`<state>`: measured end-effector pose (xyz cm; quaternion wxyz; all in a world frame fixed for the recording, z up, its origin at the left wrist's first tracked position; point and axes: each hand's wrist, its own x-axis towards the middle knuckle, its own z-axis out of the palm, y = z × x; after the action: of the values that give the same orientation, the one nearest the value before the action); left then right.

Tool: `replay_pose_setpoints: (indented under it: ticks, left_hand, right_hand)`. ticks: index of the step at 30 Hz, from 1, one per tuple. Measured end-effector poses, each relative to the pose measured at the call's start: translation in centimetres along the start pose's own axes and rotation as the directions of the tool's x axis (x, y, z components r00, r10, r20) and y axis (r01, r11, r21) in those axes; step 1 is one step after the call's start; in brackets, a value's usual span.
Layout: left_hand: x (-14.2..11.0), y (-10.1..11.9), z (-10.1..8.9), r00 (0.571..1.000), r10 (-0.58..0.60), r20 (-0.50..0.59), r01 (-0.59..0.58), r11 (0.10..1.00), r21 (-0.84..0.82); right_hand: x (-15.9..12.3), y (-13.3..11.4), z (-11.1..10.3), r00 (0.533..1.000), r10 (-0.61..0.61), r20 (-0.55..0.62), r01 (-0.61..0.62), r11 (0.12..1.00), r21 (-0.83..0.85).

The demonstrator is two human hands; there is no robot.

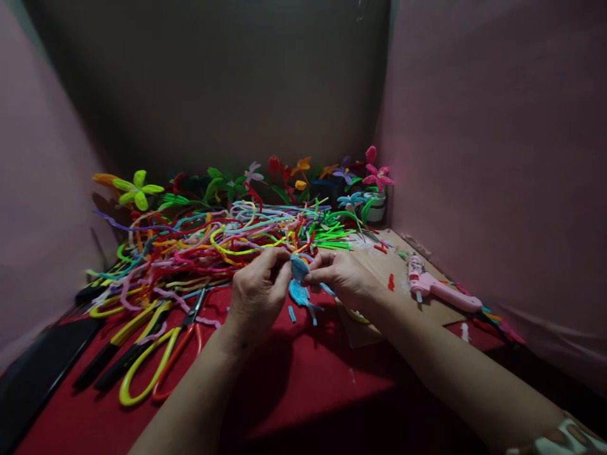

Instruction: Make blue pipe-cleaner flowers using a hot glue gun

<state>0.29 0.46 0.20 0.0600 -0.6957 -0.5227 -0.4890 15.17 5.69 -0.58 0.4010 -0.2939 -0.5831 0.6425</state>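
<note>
Between my two hands is a blue pipe-cleaner petal (pixel 299 268), rounded in outline. My left hand (pixel 258 289) pinches its left edge between thumb and fingers. From the other side, my right hand (pixel 345 278) grips its right edge with thumb and forefinger closed. Just below, another blue pipe-cleaner petal (pixel 298 292) with loose tails lies near the red tabletop; whether it joins the held one I cannot tell. A short blue snippet (pixel 292 314) rests beside it.
A heap of coloured pipe cleaners (pixel 190 243) spreads behind my hands. Scissors (pixel 177 347) and pliers (pixel 126 338) lie at left. A pink glue gun (pixel 441 289) rests on cardboard (pixel 389 262) at right. Pipe-cleaner flowers (pixel 378 177) line the back.
</note>
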Motion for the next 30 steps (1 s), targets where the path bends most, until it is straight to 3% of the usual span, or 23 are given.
replay_pose_setpoints:
  ticks: [4, 9, 16, 20, 30]
  left_hand:
    - [0.1, 0.1, -0.1, 0.996, -0.081, 0.036, 0.083, 0.995, -0.057]
    - [0.3, 0.1, -0.3, 0.992, -0.098, 0.073, 0.107, 0.986, -0.125]
    - [0.4, -0.7, -0.4, 0.993, -0.117, -0.007, 0.115, 0.984, -0.138]
    - [0.5, -1.1, -0.3, 0.989, -0.148, 0.012, 0.149, 0.978, -0.145]
    - [0.3, -1.3, -0.1, 0.998, -0.065, 0.020, 0.067, 0.986, -0.155]
  right_hand:
    - [0.0, -0.2, 0.1, 1.000, 0.018, -0.019, -0.019, 1.000, -0.012]
    - [0.5, -0.6, 0.1, 0.999, 0.027, -0.041, -0.027, 0.999, -0.019]
    - [1.7, -1.5, 0.8, 0.995, -0.029, -0.099, 0.016, 0.991, -0.129]
    - [1.7, -0.8, 1.1, 0.989, -0.079, -0.124, 0.065, 0.991, -0.114]
    - [1.7, 0.1, 0.0, 0.991, -0.126, -0.053, 0.125, 0.992, -0.035]
